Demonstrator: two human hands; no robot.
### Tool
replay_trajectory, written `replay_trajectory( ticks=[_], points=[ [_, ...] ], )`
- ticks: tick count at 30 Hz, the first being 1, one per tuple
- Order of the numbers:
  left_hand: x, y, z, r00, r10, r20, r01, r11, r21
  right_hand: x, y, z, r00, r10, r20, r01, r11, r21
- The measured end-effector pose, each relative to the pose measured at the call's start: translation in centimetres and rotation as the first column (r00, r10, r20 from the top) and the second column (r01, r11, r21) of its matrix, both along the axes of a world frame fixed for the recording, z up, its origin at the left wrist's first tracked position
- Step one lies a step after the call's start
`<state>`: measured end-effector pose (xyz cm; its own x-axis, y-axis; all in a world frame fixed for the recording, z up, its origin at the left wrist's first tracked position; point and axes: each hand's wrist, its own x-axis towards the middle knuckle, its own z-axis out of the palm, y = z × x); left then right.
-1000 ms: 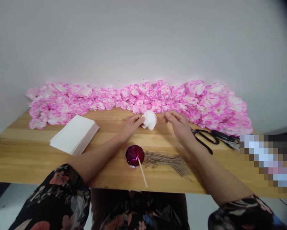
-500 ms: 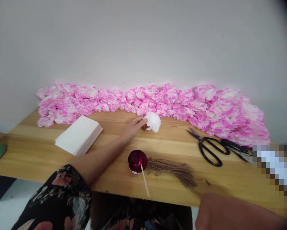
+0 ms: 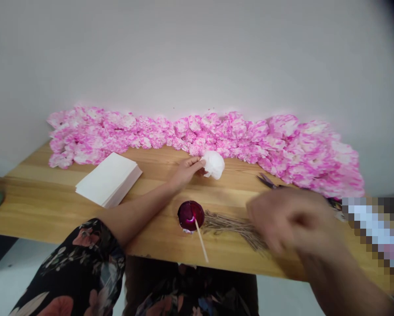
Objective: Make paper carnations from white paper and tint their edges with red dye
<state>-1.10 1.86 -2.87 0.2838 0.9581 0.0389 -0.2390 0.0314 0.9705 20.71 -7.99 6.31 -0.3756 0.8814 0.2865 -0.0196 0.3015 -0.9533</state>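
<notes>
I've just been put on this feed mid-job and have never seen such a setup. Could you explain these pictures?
There is no machine: these are a person's bare hands. Every picture comes from one head-worn camera looking forward and down. The left hand holds a crumpled white bundle. The right hand is blurred; I can't tell whether it holds anything. On the wooden table are a white stack, a round container of dark red liquid with a pale stick in it, thin brown stems, scissors partly hidden by the right hand, and pink-and-white flowers along the wall.
</notes>
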Motion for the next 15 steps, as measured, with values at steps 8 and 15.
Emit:
replay_trajectory(
  ticks=[8,15],
  points=[
    [0.0,0.2,-0.4,1.0,-0.03,0.01,0.029,0.999,0.035,-1.2,5.7,-5.6,0.842,-0.444,0.306,0.435,0.895,0.102],
    [0.0,0.0,0.0,0.999,-0.028,-0.039,0.03,0.997,0.07,-1.9,5.3,-5.9,0.784,-0.435,0.441,0.367,0.9,0.235]
  ],
)
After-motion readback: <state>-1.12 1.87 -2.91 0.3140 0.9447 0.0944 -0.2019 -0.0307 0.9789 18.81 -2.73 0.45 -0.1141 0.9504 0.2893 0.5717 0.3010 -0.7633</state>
